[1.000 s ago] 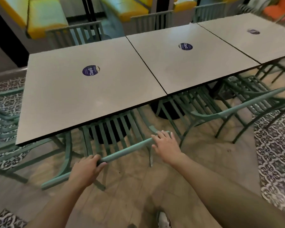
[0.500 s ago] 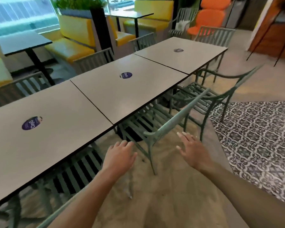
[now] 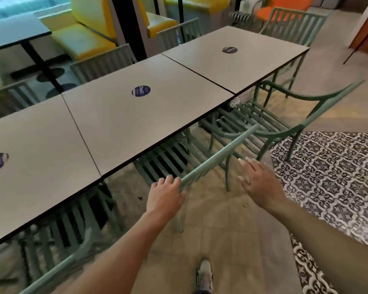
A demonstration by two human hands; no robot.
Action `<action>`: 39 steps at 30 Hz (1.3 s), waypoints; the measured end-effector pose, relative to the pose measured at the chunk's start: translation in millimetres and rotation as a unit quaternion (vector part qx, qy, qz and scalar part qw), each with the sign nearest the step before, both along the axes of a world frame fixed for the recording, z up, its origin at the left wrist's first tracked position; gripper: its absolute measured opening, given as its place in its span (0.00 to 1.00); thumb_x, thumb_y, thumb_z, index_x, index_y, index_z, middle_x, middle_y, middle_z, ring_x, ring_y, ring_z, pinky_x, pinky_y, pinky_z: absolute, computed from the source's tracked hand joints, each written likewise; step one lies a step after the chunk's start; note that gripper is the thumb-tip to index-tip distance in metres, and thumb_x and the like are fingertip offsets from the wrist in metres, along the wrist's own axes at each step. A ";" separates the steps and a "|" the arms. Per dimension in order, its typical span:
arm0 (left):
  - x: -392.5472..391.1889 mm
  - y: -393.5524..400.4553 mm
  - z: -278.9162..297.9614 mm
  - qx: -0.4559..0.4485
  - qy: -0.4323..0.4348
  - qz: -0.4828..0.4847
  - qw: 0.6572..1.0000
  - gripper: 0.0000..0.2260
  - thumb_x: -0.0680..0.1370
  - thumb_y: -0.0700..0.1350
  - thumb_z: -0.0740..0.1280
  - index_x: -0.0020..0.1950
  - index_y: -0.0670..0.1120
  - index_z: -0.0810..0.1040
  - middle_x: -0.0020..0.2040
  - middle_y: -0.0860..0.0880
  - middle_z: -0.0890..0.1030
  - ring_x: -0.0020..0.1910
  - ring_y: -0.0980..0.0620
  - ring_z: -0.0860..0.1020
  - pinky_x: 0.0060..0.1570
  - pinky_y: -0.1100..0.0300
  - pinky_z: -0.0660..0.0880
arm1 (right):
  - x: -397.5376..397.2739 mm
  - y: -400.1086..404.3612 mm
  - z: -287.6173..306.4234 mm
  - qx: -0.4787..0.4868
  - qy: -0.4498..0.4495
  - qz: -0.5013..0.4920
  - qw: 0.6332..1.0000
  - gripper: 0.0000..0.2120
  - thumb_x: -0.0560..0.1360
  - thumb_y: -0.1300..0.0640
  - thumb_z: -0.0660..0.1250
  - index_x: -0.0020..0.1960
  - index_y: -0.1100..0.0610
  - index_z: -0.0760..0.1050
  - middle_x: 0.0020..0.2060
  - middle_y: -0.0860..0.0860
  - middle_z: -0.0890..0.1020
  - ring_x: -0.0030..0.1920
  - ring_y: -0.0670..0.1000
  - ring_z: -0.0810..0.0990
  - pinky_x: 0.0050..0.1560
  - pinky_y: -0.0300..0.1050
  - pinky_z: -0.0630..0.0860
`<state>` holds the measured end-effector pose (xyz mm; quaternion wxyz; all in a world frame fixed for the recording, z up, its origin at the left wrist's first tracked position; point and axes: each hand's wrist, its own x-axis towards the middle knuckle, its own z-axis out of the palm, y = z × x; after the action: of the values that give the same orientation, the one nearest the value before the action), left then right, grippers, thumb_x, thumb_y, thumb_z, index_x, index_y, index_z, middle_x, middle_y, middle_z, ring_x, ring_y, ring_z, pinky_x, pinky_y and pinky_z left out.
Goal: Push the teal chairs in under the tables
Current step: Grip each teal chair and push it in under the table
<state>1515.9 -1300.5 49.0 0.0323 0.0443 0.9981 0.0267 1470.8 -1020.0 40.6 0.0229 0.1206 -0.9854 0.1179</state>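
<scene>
Teal chair, middle: a teal slatted metal chair (image 3: 219,154) stands at the middle grey square table (image 3: 136,124), its slatted seat partly under the table edge and its top rail angled away from that edge.
Left hand: the left hand (image 3: 165,195) rests on the near end of that chair's top rail, fingers curled over the rail; how the thumb lies cannot be told.
Right hand: the right hand (image 3: 258,183) hovers beside the same chair, fingers spread and straight, holding nothing and apart from the rail.
Teal chair, far: a second teal metal armchair (image 3: 293,115) stands out from the far grey table (image 3: 238,62), its seat only partly beneath it, its back legs on the edge of the black-and-white patterned floor tiles (image 3: 331,172).
Teal chair, near: a third teal slatted chair (image 3: 57,247) sits mostly under the nearest grey table (image 3: 30,164).
Table tops: each carries a round dark blue sticker (image 3: 141,91) in its middle.
Floor: a grey sneaker (image 3: 204,274) shows at the bottom on beige tiles.
Background: yellow padded benches (image 3: 83,39) and an orange seat (image 3: 285,7) line the far side, with more teal chairs tucked in across the tables.
</scene>
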 end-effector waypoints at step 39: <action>-121.0 111.2 -60.6 0.062 -0.059 0.206 0.975 0.17 0.81 0.58 0.57 0.67 0.54 0.72 0.58 0.54 0.76 0.58 0.51 0.74 0.59 0.54 0.70 | -220.7 55.9 -45.5 0.025 -0.150 0.159 0.975 0.22 0.80 0.44 0.54 0.73 0.49 0.64 0.73 0.52 0.65 0.75 0.53 0.57 0.75 0.58 0.50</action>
<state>1394.9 -1189.4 -11.6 0.0819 -0.1615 0.9786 0.0974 1250.1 -964.1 -4.9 -0.1477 0.2574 -0.9483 0.1123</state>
